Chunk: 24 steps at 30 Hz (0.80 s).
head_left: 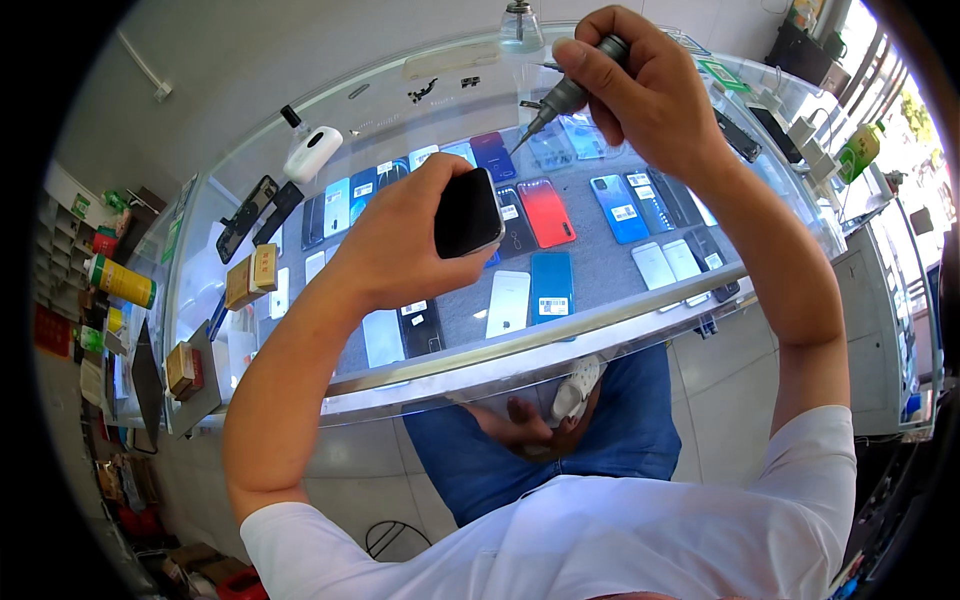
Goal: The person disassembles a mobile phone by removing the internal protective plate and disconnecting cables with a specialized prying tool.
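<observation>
Over the glass counter (460,362), the left hand (412,228) grips one black-screened phone (466,215); the right hand (645,95) grips one grey screwdriver (566,95), its tip apart from that phone. Two small dark parts (471,82) lie toward the far edge, bare glass around them; one red phone (546,212) shows through the glass.

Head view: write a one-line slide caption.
Over a glass counter, the left hand holds a dark-screened phone while the right hand grips a grey pointed tool.

The phone (468,214) has a glossy glass-like face, the screwdriver (563,98) looks matt metal, the countertop (388,122) smooth glass.
</observation>
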Tool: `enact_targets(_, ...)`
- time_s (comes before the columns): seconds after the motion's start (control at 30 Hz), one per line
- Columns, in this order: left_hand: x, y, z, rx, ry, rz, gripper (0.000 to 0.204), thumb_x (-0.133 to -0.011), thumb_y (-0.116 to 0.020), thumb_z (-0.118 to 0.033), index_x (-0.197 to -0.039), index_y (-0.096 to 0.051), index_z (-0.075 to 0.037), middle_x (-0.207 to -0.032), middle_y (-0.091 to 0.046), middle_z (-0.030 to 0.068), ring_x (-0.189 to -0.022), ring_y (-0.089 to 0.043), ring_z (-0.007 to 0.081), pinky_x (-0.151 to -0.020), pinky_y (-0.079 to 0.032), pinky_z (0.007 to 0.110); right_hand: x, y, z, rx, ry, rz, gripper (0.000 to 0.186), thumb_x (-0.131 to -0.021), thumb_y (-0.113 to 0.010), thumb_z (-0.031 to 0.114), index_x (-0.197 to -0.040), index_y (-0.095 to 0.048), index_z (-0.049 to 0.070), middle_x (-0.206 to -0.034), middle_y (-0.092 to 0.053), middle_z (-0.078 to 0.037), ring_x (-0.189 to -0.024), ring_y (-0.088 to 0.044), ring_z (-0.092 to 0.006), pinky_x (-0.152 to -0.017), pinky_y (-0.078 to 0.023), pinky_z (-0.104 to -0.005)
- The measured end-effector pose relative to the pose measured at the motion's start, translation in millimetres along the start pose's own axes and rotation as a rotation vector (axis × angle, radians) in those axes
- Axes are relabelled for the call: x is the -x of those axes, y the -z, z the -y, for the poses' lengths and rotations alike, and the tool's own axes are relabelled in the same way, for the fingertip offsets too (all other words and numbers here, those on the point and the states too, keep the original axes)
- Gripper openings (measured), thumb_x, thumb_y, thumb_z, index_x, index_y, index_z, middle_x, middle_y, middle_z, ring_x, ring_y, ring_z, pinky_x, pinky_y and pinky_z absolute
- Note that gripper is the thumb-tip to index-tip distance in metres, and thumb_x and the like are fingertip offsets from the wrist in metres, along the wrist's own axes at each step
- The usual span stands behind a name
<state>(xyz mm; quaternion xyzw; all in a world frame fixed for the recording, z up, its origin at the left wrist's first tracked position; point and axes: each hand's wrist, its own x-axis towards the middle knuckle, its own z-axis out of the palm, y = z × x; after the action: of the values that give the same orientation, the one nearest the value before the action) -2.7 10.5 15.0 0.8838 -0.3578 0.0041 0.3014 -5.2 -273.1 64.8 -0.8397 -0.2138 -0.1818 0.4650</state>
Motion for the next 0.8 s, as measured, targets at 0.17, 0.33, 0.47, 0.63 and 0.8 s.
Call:
enact_targets(0.17,-2.3,3.4,-2.7,0.029,0.015,-0.002,0.067,-0.077,-0.085,-0.028,-0.131,-0.049,-0.01,-0.114,-0.068,0.0177,-0.101,-0.07,0.0369,-0.086,-0.057,0.042,15.6,-15.7,1.1,-0.461,0.012,0.042,0.024,-0.108,-0.062,0.021,-0.116,-0.063,-0.002,-0.096,-0.075,-0.016,-0.084,-0.08,-0.0216,-0.071,-0.067,-0.0304)
enact_targets(0.33,-4.1,3.7,-0.3,0.045,0.024,-0.009,0.069,-0.075,-0.084,-0.028,-0.132,-0.047,-0.012,-0.114,-0.066,0.0172,-0.099,-0.07,0.0351,-0.084,-0.057,0.04,19.7,-17.7,-4.5,-0.466,-0.023,0.053,0.026,-0.109,-0.059,0.018,-0.121,-0.064,-0.004,-0.1,-0.074,-0.017,-0.086,-0.079,-0.0226,-0.076,-0.067,-0.0309)
enact_targets(0.47,-3.3,2.5,4.7,0.11,-0.006,-0.027,0.069,-0.074,-0.084,-0.027,-0.129,-0.047,-0.012,-0.109,-0.066,0.0162,-0.097,-0.07,0.0328,-0.081,-0.056,0.038,20.3,-16.3,-3.9,-0.514,-0.004,0.037,0.026,-0.11,-0.059,0.019,-0.12,-0.065,-0.004,-0.098,-0.073,-0.016,-0.086,-0.079,-0.0217,-0.075,-0.067,-0.0311)
enact_targets(0.63,-5.0,-0.3,6.5,0.132,-0.009,-0.03,0.069,-0.073,-0.084,-0.027,-0.129,-0.047,-0.012,-0.106,-0.067,0.0156,-0.094,-0.07,0.0322,-0.08,-0.056,0.038,23.3,-21.3,-7.0,-0.52,0.011,0.046,0.026,-0.11,-0.059,0.019,-0.12,-0.064,-0.004,-0.097,-0.073,-0.016,-0.084,-0.079,-0.0211,-0.074,-0.067,-0.0311)
enact_targets(0.8,-4.7,1.3,6.8,0.127,-0.009,-0.036,0.07,-0.072,-0.084,-0.027,-0.129,-0.047,-0.011,-0.105,-0.067,0.0157,-0.093,-0.07,0.0317,-0.079,-0.056,0.038,23.1,-22.5,-5.5,-0.499,0.008,0.048,0.027,-0.11,-0.059,0.02,-0.12,-0.064,-0.004,-0.097,-0.073,-0.016,-0.084,-0.079,-0.0213,-0.074,-0.068,-0.0315)
